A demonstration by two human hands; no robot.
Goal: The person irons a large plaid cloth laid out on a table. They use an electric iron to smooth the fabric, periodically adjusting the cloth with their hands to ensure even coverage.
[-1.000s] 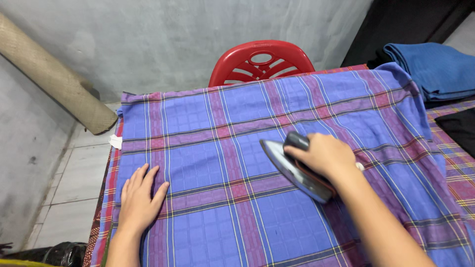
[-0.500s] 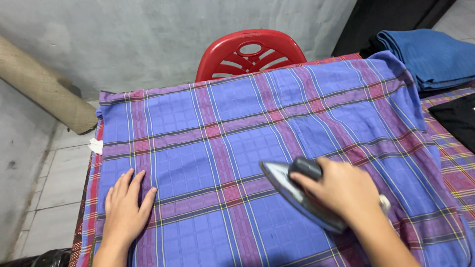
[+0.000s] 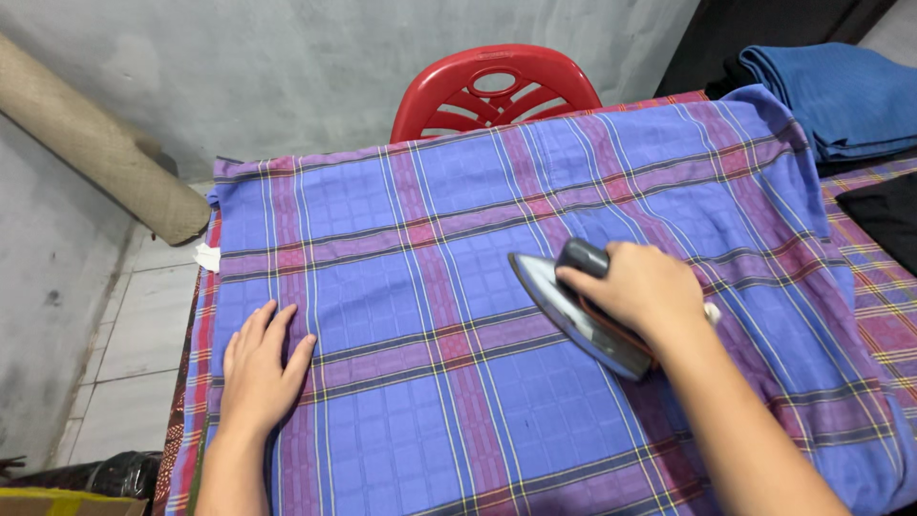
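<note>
A blue and purple plaid cloth (image 3: 430, 220) lies spread flat over a table. My right hand (image 3: 645, 291) grips the dark handle of a clothes iron (image 3: 564, 306), whose metal soleplate rests on the cloth right of centre, its tip pointing to the upper left. My left hand (image 3: 260, 368) lies flat, fingers apart, on the cloth's left part near the front edge.
A red plastic chair (image 3: 497, 91) stands behind the table against a grey wall. Folded blue fabric (image 3: 836, 91) and a black cloth (image 3: 888, 215) lie at the right. A rolled beige mat (image 3: 95, 143) leans at the left above the tiled floor.
The iron and my right hand slid toward me and then back away a little across the cloth. My left hand stayed flat on the cloth's left side.
</note>
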